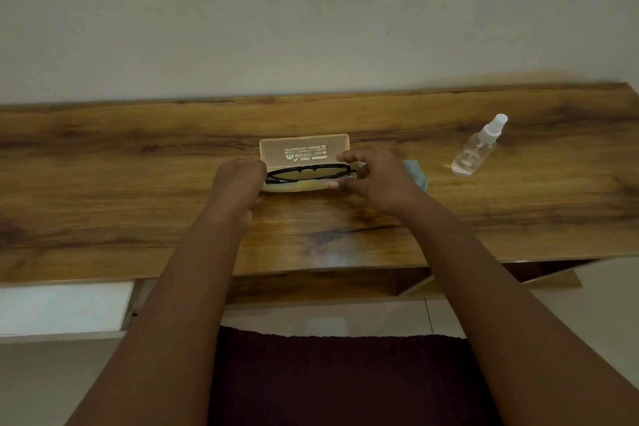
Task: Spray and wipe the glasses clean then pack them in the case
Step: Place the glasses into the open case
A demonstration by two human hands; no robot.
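So the black-framed glasses are sitting folded in the open translucent case, which is lying on the wooden worktop with its lid standing up toward the wall, printed text showing through backwards. Both hands are bracketing the case, one at each end.

Going left to right: the left hand is curling in at the case's left end, fingers tucked under so I honestly can't tell whether it's gripping the case, the frame's hinge, or just pressing against them. The right hand is closing around the right end, forefinger reaching over the top and thumb along the case's front edge, seemingly pinching the frame's corner there, though it's dim.

A blue cloth is poking out behind the right hand, mostly hidden. Further right, well apart, a clear spray bottle is lying tilted on the worktop.
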